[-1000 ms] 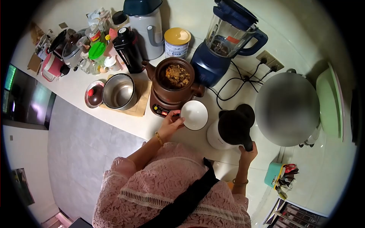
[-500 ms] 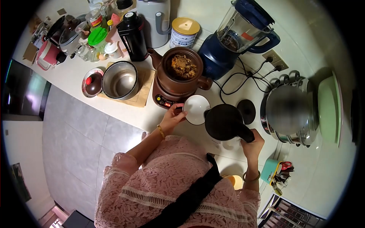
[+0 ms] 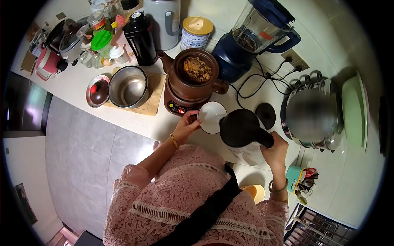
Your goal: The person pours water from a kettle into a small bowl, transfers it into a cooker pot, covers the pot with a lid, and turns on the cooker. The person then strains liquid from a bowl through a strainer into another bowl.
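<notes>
My left hand (image 3: 186, 128) grips a white cup (image 3: 212, 117) by its dark handle, the cup's open mouth facing up. Fingers of my right hand (image 3: 276, 151) are wrapped round the black handle of a pitcher (image 3: 242, 127) with a black top and a pale marbled body. The pitcher leans towards the cup, its spout at the cup's right rim. I cannot make out any liquid stream. Just beyond the cup, a brown clay pot (image 3: 193, 88) with chunky brown contents sits uncovered on a heating base (image 3: 177, 108) with a lit red display.
A metal-lined pot (image 3: 128, 87) and a lid with a red knob (image 3: 98, 91) lie left. Behind stand a black flask (image 3: 140, 39), a tin (image 3: 196, 33) and a blue blender (image 3: 236, 57). Cables (image 3: 262, 84) run to the wall. A round black lid (image 3: 266, 115) lies right.
My right hand has tipped the pitcher further, bringing more of its pale body into view. The cup and my left hand stay almost where they were.
</notes>
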Demonstrator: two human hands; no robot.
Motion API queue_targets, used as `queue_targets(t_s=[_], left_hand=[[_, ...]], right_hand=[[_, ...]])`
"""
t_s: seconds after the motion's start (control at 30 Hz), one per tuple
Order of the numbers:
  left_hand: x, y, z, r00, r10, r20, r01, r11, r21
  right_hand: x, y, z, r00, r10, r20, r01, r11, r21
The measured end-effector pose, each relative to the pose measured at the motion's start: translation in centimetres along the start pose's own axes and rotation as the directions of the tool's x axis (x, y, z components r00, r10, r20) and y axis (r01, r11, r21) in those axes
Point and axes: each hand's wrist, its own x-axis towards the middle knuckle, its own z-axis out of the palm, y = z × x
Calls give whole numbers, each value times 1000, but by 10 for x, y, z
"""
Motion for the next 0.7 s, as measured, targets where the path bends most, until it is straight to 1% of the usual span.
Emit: queue_targets(t_s=[0.07,0.17,0.33,0.57,0.63,0.7], left_hand=[[-1,0,0,1000,-23,-18,24,1000,13],[-1,0,-1,999,-37,-23,37,999,1],[0,-2,-3,1000,-27,-11,27,1000,-1],[0,-4,-5,1000,-29,-10,29,1000,3],[1,-5,-6,1000,-28,-13,28,1000,4],[1,-4,-5,1000,-25,-15,25,1000,6]], right_hand=[[2,-4,-3,1000,-10,5,10,1000,4],[4,-7,-5,999,-28,15,29,999,-40],[7,-10,-9,997,-61,36,63,997,-55],[12,-17,-14,994,-63,84,71,993,-98],[14,-16,-15,991,-107,84,117,986,-116],[15,-17,-16,989,-116,92,127,984,-122]])
